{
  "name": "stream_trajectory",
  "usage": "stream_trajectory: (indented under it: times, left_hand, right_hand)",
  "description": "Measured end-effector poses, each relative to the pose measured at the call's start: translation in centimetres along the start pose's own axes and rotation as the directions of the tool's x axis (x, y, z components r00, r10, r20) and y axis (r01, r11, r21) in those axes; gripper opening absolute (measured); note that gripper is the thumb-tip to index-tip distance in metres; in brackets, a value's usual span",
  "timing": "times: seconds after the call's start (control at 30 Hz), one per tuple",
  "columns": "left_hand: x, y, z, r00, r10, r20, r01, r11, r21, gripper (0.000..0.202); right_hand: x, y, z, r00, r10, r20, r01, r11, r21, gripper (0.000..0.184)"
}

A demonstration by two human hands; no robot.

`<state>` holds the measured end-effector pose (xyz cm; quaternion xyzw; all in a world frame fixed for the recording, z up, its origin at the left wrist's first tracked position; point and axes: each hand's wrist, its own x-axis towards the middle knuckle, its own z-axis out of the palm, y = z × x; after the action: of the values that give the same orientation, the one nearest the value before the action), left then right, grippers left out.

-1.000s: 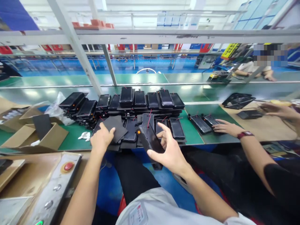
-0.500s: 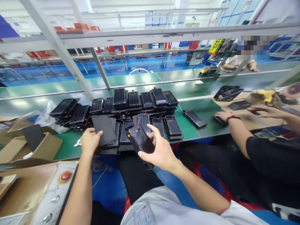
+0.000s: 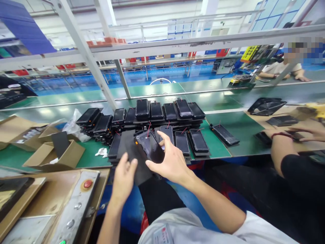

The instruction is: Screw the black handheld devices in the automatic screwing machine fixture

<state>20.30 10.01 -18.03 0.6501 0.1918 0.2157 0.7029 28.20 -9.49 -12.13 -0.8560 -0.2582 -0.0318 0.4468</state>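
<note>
In my right hand (image 3: 175,162) is a black rugged handheld device (image 3: 149,147), tilted, with an orange side button and a red wire at its top. Thumb and fingers grip its right side. My left hand (image 3: 124,178) is at the left edge of a thin black sheet (image 3: 128,145), its thumb and fingertips against it. Part of that sheet lies under the device and juts past the table's front edge. Similar devices with red wires, one of them a black device (image 3: 199,140), lie on dark sheets just beyond my hands.
Stacked devices (image 3: 93,123) stand at the left, near a crumpled white tissue (image 3: 102,152). An open cardboard box (image 3: 54,159) holds a dark sheet. A control panel with a red button (image 3: 88,184) is at lower left. At right, a co-worker's hands (image 3: 281,134) handle a dark item.
My left hand has moved right, and the black sheet has come with it, now partly beneath the device. My right hand still holds the device. The view has turned slightly left.
</note>
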Motion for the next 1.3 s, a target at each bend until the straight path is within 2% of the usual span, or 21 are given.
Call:
stream_trajectory:
  times: [0.03, 0.07, 0.13, 0.17, 0.23, 0.3, 0.37, 0.43, 0.5, 0.6, 0.73, 0.83, 0.93, 1.03, 1.07, 1.1, 1.13, 1.2, 1.23, 1.27, 1.3]
  left_hand:
    - [-1.6, -0.8, 1.2, 0.991, -0.052, 0.126, 0.065, 0.992, -0.105, 0.054]
    - [-3.0, -1.6, 2.3, 0.978, -0.09, 0.19, 0.127, 0.973, -0.193, 0.052]
    - [-4.9, -2.9, 3.7, 0.957, -0.162, 0.241, 0.236, 0.917, -0.322, 0.047]
    - [-5.5, -3.4, 4.0, 0.954, -0.192, 0.231, 0.27, 0.885, -0.379, 0.046]
    - [-6.0, -3.9, 3.7, 0.955, -0.218, 0.199, 0.289, 0.829, -0.479, 0.047]
    - [-6.0, -3.8, 2.6, 0.962, -0.2, 0.188, 0.272, 0.773, -0.573, 0.056]
    - [-6.0, -3.3, 1.4, 0.962, -0.175, 0.209, 0.271, 0.71, -0.65, 0.064]
    - [-6.1, -2.8, 0.5, 0.957, -0.162, 0.238, 0.285, 0.652, -0.702, 0.062]
    - [-6.3, -2.5, 0.1, 0.96, -0.148, 0.238, 0.277, 0.63, -0.726, 0.055]
    - [-6.7, -2.3, 0.0, 0.965, -0.145, 0.218, 0.259, 0.641, -0.722, 0.054]
    - [-7.2, -2.5, 0.1, 0.957, -0.196, 0.213, 0.29, 0.659, -0.694, 0.055]
    - [-7.6, -2.9, 0.3, 0.958, -0.217, 0.188, 0.286, 0.669, -0.686, 0.053]
    - [-8.0, -3.3, 0.8, 0.962, -0.226, 0.156, 0.269, 0.664, -0.697, 0.05]
    - [-8.3, -3.4, 1.6, 0.947, -0.259, 0.188, 0.315, 0.651, -0.691, 0.049]
    - [-8.4, -3.4, 1.9, 0.94, -0.272, 0.206, 0.337, 0.652, -0.679, 0.049]
    - [-8.6, -3.3, 2.3, 0.932, -0.286, 0.222, 0.359, 0.658, -0.662, 0.05]
    - [-8.8, -3.2, 2.8, 0.926, -0.299, 0.233, 0.377, 0.671, -0.638, 0.05]
    - [-9.1, -3.0, 3.8, 0.915, -0.326, 0.239, 0.404, 0.709, -0.578, 0.05]
    - [-9.1, -3.0, 4.4, 0.906, -0.34, 0.251, 0.423, 0.727, -0.54, 0.05]
    - [-8.9, -3.1, 5.1, 0.896, -0.35, 0.273, 0.443, 0.745, -0.499, 0.05]
    - [-8.6, -3.3, 5.9, 0.884, -0.356, 0.304, 0.463, 0.761, -0.454, 0.051]
  right_hand:
    - [0.1, -0.4, 0.5, 1.0, -0.023, 0.002, 0.023, 1.0, -0.017, 0.108]
    - [0.1, -0.7, 1.1, 0.999, -0.042, 0.012, 0.042, 0.998, -0.038, 0.109]
    - [0.0, -1.3, 2.4, 0.997, -0.06, 0.052, 0.065, 0.993, -0.095, 0.109]
    - [0.0, -1.5, 2.9, 0.995, -0.059, 0.081, 0.069, 0.989, -0.13, 0.108]
    - [-0.2, -1.7, 3.9, 0.989, -0.047, 0.142, 0.076, 0.977, -0.201, 0.106]
    - [-0.5, -1.9, 4.4, 0.98, -0.042, 0.195, 0.093, 0.962, -0.258, 0.104]
    - [-0.8, -2.0, 4.8, 0.971, -0.045, 0.237, 0.115, 0.95, -0.29, 0.102]
    - [-1.3, -2.1, 5.0, 0.963, -0.048, 0.267, 0.131, 0.943, -0.305, 0.101]
    - [-1.8, -2.1, 5.2, 0.958, -0.054, 0.283, 0.145, 0.939, -0.311, 0.1]
    - [-2.7, -2.0, 5.6, 0.952, -0.075, 0.296, 0.173, 0.931, -0.32, 0.102]
    - [-3.8, -1.9, 5.8, 0.936, -0.116, 0.332, 0.229, 0.918, -0.323, 0.103]
    - [-4.4, -1.6, 5.2, 0.931, -0.112, 0.347, 0.222, 0.929, -0.297, 0.103]
    - [-4.3, -0.2, 4.1, 0.946, -0.085, 0.314, 0.15, 0.97, -0.189, 0.098]
    - [-4.0, 2.5, 2.8, 0.964, 0.032, 0.266, -0.051, 0.997, 0.064, 0.068]
    - [-4.1, 3.5, 2.4, 0.947, 0.092, 0.307, -0.154, 0.97, 0.187, 0.06]
    - [-4.4, 4.5, 1.8, 0.908, 0.139, 0.395, -0.275, 0.909, 0.313, 0.056]
    - [-4.8, 5.4, 1.3, 0.846, 0.158, 0.509, -0.405, 0.81, 0.423, 0.055]
    - [-6.0, 7.0, 0.0, 0.714, 0.103, 0.692, -0.616, 0.562, 0.552, 0.056]
    - [-6.6, 7.6, -0.7, 0.683, 0.066, 0.728, -0.67, 0.456, 0.587, 0.058]
    - [-7.2, 8.2, -1.5, 0.684, 0.047, 0.728, -0.686, 0.381, 0.62, 0.06]
    - [-7.8, 8.7, -2.2, 0.709, 0.051, 0.704, -0.676, 0.336, 0.656, 0.062]
